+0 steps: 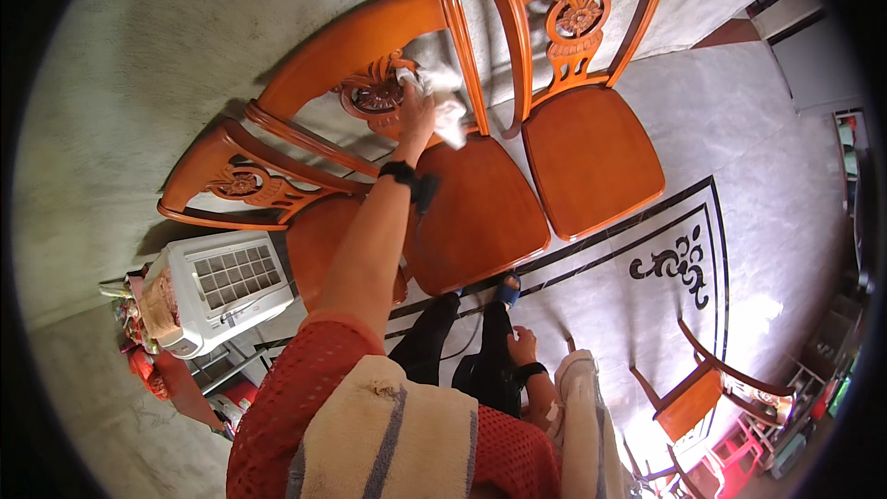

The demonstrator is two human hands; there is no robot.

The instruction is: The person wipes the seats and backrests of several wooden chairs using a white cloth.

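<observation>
My left hand [417, 118] reaches up to the middle wooden chair [476, 208], closed around a white cloth [450, 120]. The cloth is blurred and lies against the carved flower panel [374, 95] of that chair's backrest. Part of it hangs loose to the right of my fingers. A dark band circles my left wrist. Low beside my leg, my right hand [523, 346] has its fingers curled in, with nothing visible in them. It is away from the chairs, and its wrist also wears a black band.
Another orange-brown chair [591, 152] stands to the right, and one [323, 236] to the left, partly behind my arm. A white appliance with a grille [236, 277] is at the left. A striped towel [388, 434] lies over my front. A smaller chair [693, 402] is at lower right.
</observation>
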